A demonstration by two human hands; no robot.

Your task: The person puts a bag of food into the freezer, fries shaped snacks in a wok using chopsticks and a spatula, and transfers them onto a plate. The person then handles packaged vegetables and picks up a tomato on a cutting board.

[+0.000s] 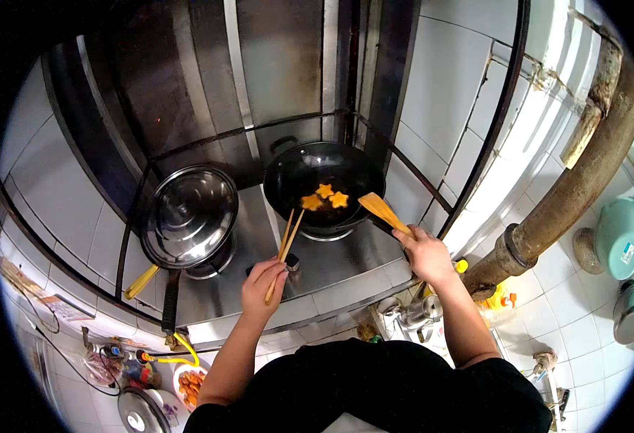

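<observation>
A black wok stands on the right burner, with three orange star-shaped pieces lying in dark liquid at its bottom. My left hand is closed around a pair of wooden chopsticks, whose tips are a little apart near the wok's front left rim. My right hand grips a wooden spatula at the wok's right side, its blade by the rim. The same hand is also at the wok's dark handle; its exact hold on that handle is partly hidden.
A lidded pan sits on the left burner, its handle toward the front. Dark metal bars frame the stove. At lower left are a bowl of orange pieces and a lidded pot. A thick pipe runs down the right.
</observation>
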